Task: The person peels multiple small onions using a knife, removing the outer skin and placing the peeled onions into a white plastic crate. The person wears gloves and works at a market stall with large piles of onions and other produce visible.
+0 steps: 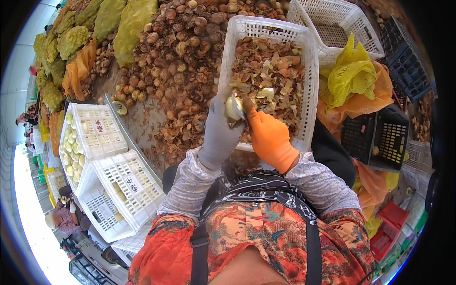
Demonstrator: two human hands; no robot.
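My left hand (222, 130), in a grey glove, is closed around a partly peeled onion (234, 107) with a pale, shiny surface. Against the onion's right side is my right hand (269, 137), in an orange glove with dark, soiled fingertips. What looks like a small metal blade (242, 114) shows between the two hands; its handle is hidden in the right fist. Both hands are over the near part of a white plastic crate (312, 89) holding brown onion skins (263, 67). Some skins there are pale and fresh.
A large heap of unpeeled onions (178, 53) lies ahead and left. White crates (124, 181) stand at left, one with peeled onions (73, 149). Yellow mesh bags (351, 78), a black crate (374, 139) and an empty white crate (335, 28) are at right. Another person (66, 219) sits far left.
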